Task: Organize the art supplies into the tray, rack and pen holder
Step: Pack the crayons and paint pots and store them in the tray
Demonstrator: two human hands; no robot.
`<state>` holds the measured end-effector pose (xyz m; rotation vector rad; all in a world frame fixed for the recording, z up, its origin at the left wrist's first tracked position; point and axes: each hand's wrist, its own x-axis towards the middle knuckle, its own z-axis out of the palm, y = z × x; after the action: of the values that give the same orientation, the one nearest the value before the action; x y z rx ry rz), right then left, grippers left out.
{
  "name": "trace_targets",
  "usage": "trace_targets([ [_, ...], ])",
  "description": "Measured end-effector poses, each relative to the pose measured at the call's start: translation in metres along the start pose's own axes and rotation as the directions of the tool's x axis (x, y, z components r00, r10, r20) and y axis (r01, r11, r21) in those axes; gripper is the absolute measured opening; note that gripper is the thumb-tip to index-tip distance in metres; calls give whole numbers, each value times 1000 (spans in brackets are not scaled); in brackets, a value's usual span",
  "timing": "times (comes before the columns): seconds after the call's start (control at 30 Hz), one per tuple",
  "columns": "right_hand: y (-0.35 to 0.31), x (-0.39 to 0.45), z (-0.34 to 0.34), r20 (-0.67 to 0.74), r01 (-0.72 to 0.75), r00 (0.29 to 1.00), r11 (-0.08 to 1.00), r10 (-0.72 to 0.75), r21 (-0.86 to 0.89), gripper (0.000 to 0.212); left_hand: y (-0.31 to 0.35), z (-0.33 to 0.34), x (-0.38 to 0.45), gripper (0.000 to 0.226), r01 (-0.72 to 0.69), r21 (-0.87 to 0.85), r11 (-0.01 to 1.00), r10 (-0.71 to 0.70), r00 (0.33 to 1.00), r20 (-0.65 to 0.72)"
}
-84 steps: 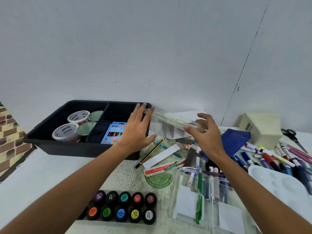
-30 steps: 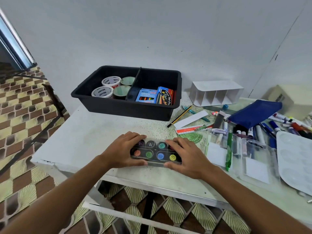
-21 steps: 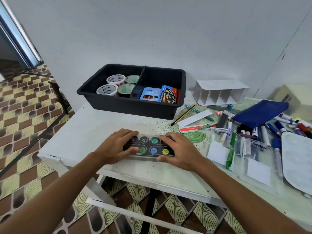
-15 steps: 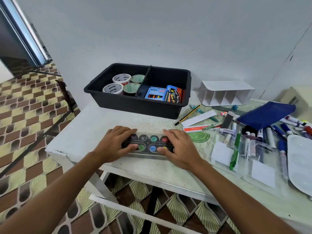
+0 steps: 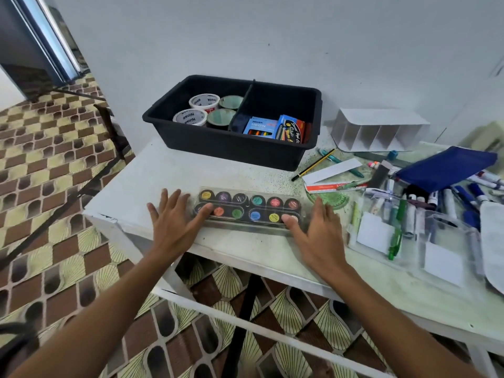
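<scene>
Left hand (image 5: pixel 174 222): lower centre-left of the frame, fingers straight and spread, flat over the counter (image 5: pixel 169 175), thumb tip lying on the left end of the paint set; released, holding nothing.

Paint set (image 5: pixel 249 210): clear-lidded case with two rows of coloured pots, centre of frame, flat on the counter between the two hands.

Black tray (image 5: pixel 234 148): upper centre, behind the paint set and apart from it, holding tape rolls in its left compartment and crayon boxes in its right.

Right hand (image 5: pixel 317 236): lower centre-right, fingers straight, thumb tip on the case's right end; released.

White rack (image 5: pixel 379 130): upper right, on the counter.

Pens and markers (image 5: pixel 463 195): right edge, loose.
</scene>
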<state>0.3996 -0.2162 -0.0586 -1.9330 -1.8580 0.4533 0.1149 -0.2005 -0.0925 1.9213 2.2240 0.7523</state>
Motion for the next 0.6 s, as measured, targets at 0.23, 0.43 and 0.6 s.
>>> trace_targets([
  [0.23,-7,-11,13,38,-47,999,959,38,278,89,8,5,-3,96,-10,-103,995,10,1000,2],
  [0.43,-4,-9,20,21,-78,997,897,76,436,84,5,10,-1,88,-36,-135,990,38,999,15],
  [0.6,-4,-8,19,21,-54,999,900,50,433,84,6,10,-2,89,-40,-157,987,44,999,25],
])
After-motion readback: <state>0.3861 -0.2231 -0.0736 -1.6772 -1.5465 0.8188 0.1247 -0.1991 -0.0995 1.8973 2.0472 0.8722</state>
